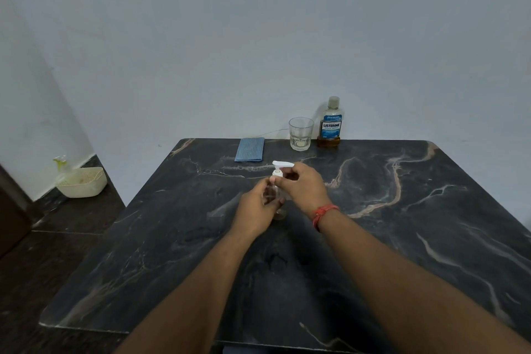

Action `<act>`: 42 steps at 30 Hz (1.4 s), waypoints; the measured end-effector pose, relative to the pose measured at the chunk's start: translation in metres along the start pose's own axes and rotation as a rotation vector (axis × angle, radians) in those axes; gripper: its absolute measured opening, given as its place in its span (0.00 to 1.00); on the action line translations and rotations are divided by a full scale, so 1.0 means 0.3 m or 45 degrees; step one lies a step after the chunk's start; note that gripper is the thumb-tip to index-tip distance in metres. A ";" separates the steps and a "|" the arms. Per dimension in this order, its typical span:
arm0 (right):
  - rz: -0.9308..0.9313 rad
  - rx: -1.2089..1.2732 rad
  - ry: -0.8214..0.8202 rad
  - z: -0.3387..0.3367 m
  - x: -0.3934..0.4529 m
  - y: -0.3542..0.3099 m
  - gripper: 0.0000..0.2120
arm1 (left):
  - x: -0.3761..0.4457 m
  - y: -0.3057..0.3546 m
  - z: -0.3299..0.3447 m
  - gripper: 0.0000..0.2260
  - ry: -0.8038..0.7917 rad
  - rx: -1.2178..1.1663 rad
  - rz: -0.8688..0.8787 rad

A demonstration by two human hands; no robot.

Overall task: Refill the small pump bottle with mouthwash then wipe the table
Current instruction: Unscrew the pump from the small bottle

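Observation:
A small clear pump bottle (276,191) with a white pump head (281,165) stands upright in the middle of the dark marble table (402,238). My left hand (256,208) grips the bottle's body. My right hand (301,184) pinches the white collar just under the pump head. A mouthwash bottle (331,123), blue-labelled with amber liquid at its bottom, stands at the table's far edge. A folded blue cloth (249,149) lies flat at the far edge, left of the glass.
A clear drinking glass (300,134) stands next to the mouthwash bottle. On the floor at the left sits a cream basket (83,183) with a spray bottle (61,163) in it. A white wall rises right behind the table.

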State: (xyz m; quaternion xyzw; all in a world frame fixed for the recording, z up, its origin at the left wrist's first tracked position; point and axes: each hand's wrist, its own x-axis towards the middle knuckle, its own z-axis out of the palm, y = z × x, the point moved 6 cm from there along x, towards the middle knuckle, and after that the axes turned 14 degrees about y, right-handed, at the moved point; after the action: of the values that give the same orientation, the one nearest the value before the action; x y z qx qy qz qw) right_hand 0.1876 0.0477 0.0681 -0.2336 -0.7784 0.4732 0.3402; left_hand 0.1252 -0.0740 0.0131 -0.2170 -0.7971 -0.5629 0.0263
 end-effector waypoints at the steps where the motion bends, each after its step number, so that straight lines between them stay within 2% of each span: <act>1: 0.000 0.028 -0.015 -0.002 0.002 0.002 0.13 | 0.001 0.003 0.000 0.16 0.006 0.040 0.022; 7: 0.002 0.113 -0.122 0.004 0.008 0.006 0.15 | -0.002 -0.003 0.008 0.19 0.033 0.088 0.060; 14: -0.018 0.153 -0.202 0.017 0.022 0.003 0.16 | 0.003 -0.004 0.011 0.18 0.033 0.099 0.087; 19: -0.090 0.077 -0.321 0.012 0.025 -0.003 0.09 | 0.003 -0.006 0.005 0.21 0.019 0.095 0.087; 22: -0.075 0.156 -0.404 0.011 0.016 -0.005 0.10 | 0.009 -0.010 0.008 0.21 0.002 0.076 0.061; 25: -0.022 0.154 -0.297 0.010 0.013 0.010 0.13 | 0.008 -0.018 0.014 0.20 0.006 0.073 0.056; 29: -0.122 0.068 -0.095 0.007 0.008 0.003 0.11 | 0.004 -0.028 0.016 0.18 0.024 0.042 0.072; 32: -0.145 0.102 -0.176 0.009 0.013 0.001 0.09 | 0.001 -0.019 0.011 0.19 0.031 0.032 0.069; 36: -0.064 0.169 -0.373 0.009 0.011 0.014 0.15 | 0.000 -0.015 0.012 0.20 0.028 0.019 0.074; 38: -0.059 0.137 -0.330 0.011 0.013 0.018 0.19 | 0.001 -0.016 0.012 0.20 0.037 0.040 0.081; 42: -0.109 0.013 -0.144 0.014 0.015 0.012 0.12 | 0.003 -0.024 0.016 0.20 0.035 0.038 0.079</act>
State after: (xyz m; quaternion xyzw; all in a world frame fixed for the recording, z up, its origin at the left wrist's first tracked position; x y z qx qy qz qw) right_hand 0.1817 0.0501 0.0650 -0.1712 -0.8031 0.4748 0.3166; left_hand 0.1227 -0.0712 0.0052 -0.2335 -0.7978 -0.5529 0.0581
